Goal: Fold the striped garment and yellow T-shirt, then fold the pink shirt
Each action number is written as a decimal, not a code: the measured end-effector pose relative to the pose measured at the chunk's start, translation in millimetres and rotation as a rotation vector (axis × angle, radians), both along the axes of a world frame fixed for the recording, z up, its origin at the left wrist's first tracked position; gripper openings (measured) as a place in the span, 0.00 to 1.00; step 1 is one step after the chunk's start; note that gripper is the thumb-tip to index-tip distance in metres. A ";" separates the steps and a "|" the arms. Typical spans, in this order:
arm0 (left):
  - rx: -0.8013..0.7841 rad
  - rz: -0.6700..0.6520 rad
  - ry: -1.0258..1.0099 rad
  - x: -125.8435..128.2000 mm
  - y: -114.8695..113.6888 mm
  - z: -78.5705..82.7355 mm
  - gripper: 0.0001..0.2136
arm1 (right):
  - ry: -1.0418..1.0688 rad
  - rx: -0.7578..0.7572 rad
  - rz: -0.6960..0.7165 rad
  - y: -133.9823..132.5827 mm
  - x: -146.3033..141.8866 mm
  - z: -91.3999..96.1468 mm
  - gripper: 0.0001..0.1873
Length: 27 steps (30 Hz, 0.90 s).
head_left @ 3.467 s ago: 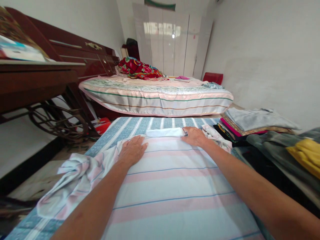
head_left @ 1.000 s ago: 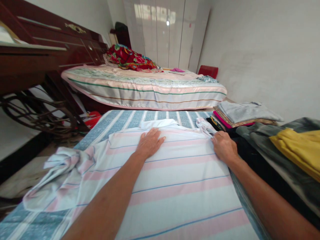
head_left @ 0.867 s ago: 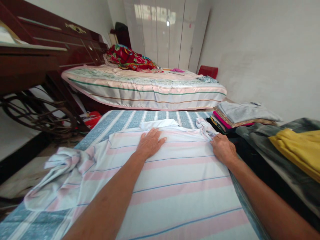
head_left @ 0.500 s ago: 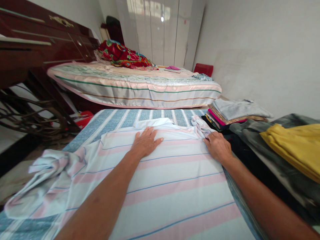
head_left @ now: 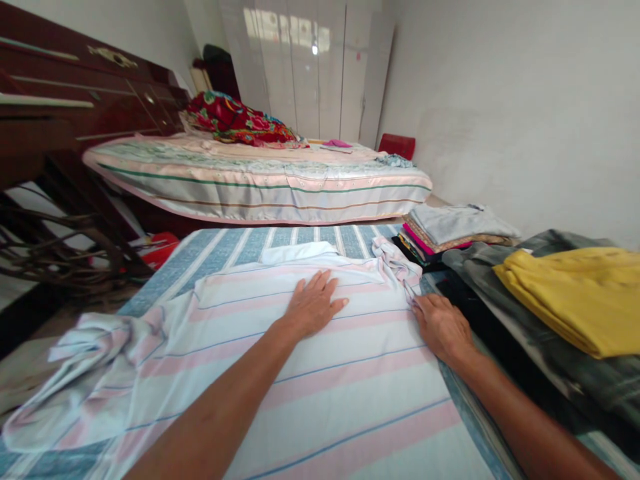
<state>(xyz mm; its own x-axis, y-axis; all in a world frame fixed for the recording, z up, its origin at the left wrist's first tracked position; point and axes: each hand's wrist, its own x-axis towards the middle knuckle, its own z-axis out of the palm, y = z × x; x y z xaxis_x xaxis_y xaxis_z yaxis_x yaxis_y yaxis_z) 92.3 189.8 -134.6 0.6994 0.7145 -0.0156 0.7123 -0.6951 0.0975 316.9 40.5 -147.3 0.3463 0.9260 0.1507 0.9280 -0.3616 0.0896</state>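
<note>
A white shirt (head_left: 350, 373) with pink bands and thin blue lines lies spread out, its collar at the far end. My left hand (head_left: 315, 305) rests flat on the upper part of it, fingers spread. At the right edge of the shirt, just below the bunched right sleeve (head_left: 397, 263), my right hand (head_left: 443, 327) pinches the fabric. The left sleeve (head_left: 95, 347) lies crumpled on the left side. Beneath the shirt is a blue and white striped bed cover (head_left: 220, 247).
Folded clothes (head_left: 450, 227) are stacked at the right, near dark trousers (head_left: 530, 293) and a yellow garment (head_left: 575, 300). Beyond stands another bed (head_left: 280, 187) with a red floral blanket (head_left: 240, 120). A dark wooden cabinet with a metal stand (head_left: 65, 233) is at left.
My left hand has slid to the right across the shirt. My right hand has come slightly nearer along the shirt's edge, still pinching it. The view has shifted a little.
</note>
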 end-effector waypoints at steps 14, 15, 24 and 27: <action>-0.025 -0.011 0.005 17.3 -26.1 -1.5 0.31 | 0.213 -0.008 0.410 -0.9 -39.2 -7.6 0.35; -0.025 -0.011 0.007 17.0 -27.1 -2.4 0.31 | 0.215 -0.025 0.395 -1.9 -38.4 -9.8 0.37; -0.016 0.000 -0.019 15.2 -27.7 -5.2 0.30 | 0.152 0.101 0.354 64.9 -37.1 22.8 0.24; -0.016 0.002 -0.018 15.0 -27.3 -6.1 0.31 | 0.122 0.085 0.209 114.5 -27.4 28.3 0.20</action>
<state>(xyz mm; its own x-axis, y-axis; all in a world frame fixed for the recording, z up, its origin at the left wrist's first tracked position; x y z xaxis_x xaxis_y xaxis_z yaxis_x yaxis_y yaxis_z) 107.3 162.6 -140.7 0.6984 0.7156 -0.0145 0.7116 -0.6921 0.1209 289.5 155.0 -119.0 0.1688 0.9652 0.1997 0.9855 -0.1621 -0.0496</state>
